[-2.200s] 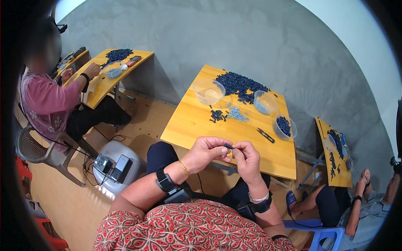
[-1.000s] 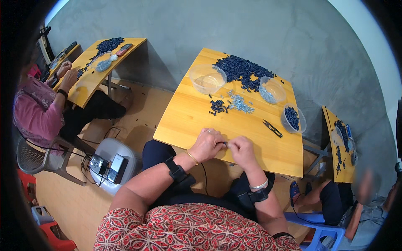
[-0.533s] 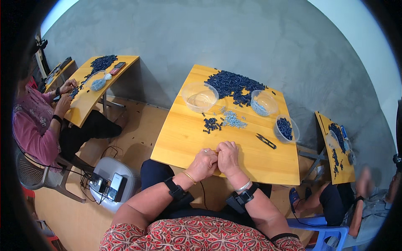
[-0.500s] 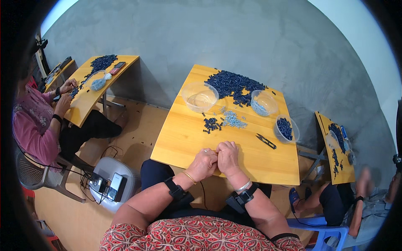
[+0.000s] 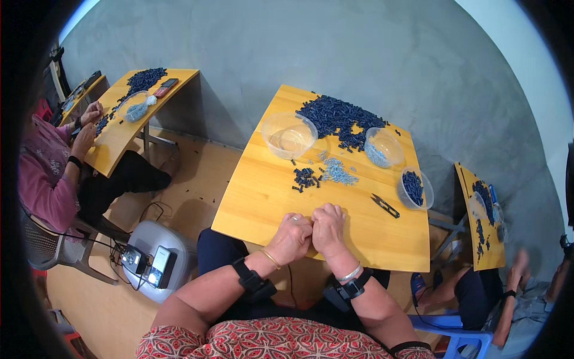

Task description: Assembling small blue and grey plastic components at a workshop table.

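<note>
Left hand (image 5: 291,237) and right hand (image 5: 328,228): curled into loose fists, knuckles touching, at the near edge of the yellow table (image 5: 257,197); whatever they pinch is hidden, so the grip cannot be told. Beyond the hands: small dark-blue pieces (image 5: 305,178), pale-blue pieces (image 5: 338,174). Right of them: black snips (image 5: 385,206). Farther off: empty clear bowl (image 5: 289,135), large dark-blue heap (image 5: 338,118).

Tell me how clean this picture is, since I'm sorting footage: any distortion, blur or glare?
Head view: strong fisheye, table edges bow, corners black; light soft and even, faint shadows, no glare; both hands sharp; the person at lower right is smeared.
</note>
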Demonstrator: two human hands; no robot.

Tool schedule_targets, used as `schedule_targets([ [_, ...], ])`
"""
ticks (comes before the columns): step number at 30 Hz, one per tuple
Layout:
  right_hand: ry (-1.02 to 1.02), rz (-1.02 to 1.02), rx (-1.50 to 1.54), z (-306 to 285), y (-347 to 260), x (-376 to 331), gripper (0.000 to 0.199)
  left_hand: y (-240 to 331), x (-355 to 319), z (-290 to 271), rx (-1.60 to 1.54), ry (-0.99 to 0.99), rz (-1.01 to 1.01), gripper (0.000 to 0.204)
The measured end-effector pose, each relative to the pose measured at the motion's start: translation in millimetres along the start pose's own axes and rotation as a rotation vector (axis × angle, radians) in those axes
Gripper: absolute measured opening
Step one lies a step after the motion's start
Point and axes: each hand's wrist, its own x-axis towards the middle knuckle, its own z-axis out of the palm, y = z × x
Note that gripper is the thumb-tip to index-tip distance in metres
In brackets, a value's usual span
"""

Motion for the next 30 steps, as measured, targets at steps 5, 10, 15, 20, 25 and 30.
schedule_targets([
  [5, -0.014, -0.004, -0.046, -1, -2, -3, 0.012, 0, -2, -2, 0.077, -0.025, 0.0, 0.006],
  [10, 0.001, -0.004, -0.079, -1, -4, -6, 0.013, 2, -6, 0, 0.104, -0.035, -0.016, 0.006],
  [15, -0.056, 0.079, -0.004, 2, 7, -5, 0.011, 3, -9, -4, 0.161, -0.027, 0.005, 0.004],
  [20, 0.003, 0.242, 0.724, -49, -11, -12, 0.012, 21, 11, -45, -0.95, 0.121, -0.644, 0.009],
  [25, 0.118, -0.018, 0.548, -114, -78, -25, 0.016, 70, 10, -76, -1.329, 0.179, -0.581, 0.007],
  [30, 0.199, -0.231, 0.389, -139, -104, -30, 0.021, 109, 5, -76, -1.4, 0.089, -0.5, 0.008],
])
